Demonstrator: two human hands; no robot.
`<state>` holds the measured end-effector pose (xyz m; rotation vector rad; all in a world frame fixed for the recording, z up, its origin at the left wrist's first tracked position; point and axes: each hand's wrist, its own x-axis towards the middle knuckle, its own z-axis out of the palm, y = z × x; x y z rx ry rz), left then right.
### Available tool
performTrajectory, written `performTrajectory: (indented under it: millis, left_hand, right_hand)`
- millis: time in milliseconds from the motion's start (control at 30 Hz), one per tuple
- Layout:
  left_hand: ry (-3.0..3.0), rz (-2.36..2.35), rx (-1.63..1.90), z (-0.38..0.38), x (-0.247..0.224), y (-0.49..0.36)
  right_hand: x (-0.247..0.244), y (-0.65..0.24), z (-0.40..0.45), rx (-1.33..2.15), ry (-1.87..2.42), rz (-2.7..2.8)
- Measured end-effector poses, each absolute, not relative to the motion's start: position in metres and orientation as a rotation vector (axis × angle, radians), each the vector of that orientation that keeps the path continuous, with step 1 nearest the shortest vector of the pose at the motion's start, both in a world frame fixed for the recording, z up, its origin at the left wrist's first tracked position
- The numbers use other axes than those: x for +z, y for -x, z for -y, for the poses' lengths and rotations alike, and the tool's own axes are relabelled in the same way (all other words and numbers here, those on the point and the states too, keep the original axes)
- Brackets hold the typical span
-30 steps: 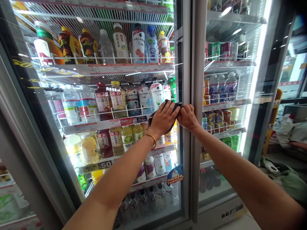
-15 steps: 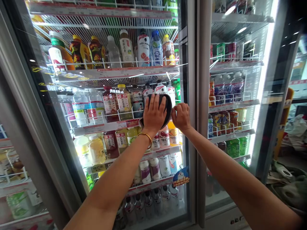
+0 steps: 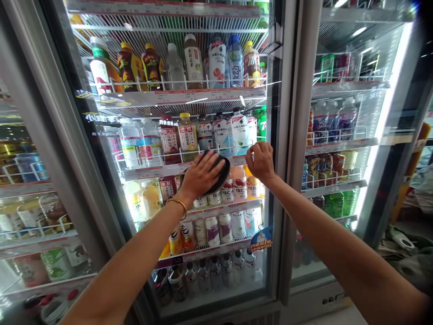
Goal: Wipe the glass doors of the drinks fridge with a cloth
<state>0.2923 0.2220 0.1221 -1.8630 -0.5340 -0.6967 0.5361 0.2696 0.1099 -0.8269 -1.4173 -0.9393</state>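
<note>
My left hand [image 3: 202, 176], with a gold bangle at its wrist, presses a dark round pad [image 3: 222, 174] against the glass door [image 3: 216, 289] of a drinks fridge. Its fingers lie over the pad, which shows past them on the right. To the right, my right hand [image 3: 261, 160] is closed near the door's right side, its fingers curled; what they hold, if anything, is hidden. Behind the glass stand rows of bottles, among them a yellow-capped bottle [image 3: 187, 137] above my left hand.
The metal door frame [image 3: 299, 149] runs upright beside my right hand. Another fridge with bottles [image 3: 333, 119] stands to the right, and a third section with drinks [image 3: 34, 214] to the left. A blue sticker [image 3: 261, 238] is low on the glass.
My left hand has moved left and down over the glass with the pad and has tilted. My right hand remains near the door's right side. The view has shifted slightly.
</note>
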Motion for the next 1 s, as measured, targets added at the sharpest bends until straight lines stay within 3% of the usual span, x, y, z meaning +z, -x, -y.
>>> performTrajectory:
  millis: [267,467,733,1000]
  left_hand:
    - [1.544,0.749,-1.198,-0.236,0.148,-0.321]
    - [1.789,0.605,-0.905,-0.236,0.117,-0.326]
    - [1.941,0.458,-0.639,-0.216,0.107,-0.248]
    - [1.634,0.783,-1.186,-0.226,0.135,-0.267]
  right_hand:
    - [0.104,-0.475,-0.271,-0.837,0.754,1.323]
    - [0.098,-0.482,-0.272,-0.866,0.713,1.341]
    - [0.093,-0.482,-0.271,-1.005,0.767,1.443]
    - [0.090,-0.480,-0.272,-1.094,0.766,1.467]
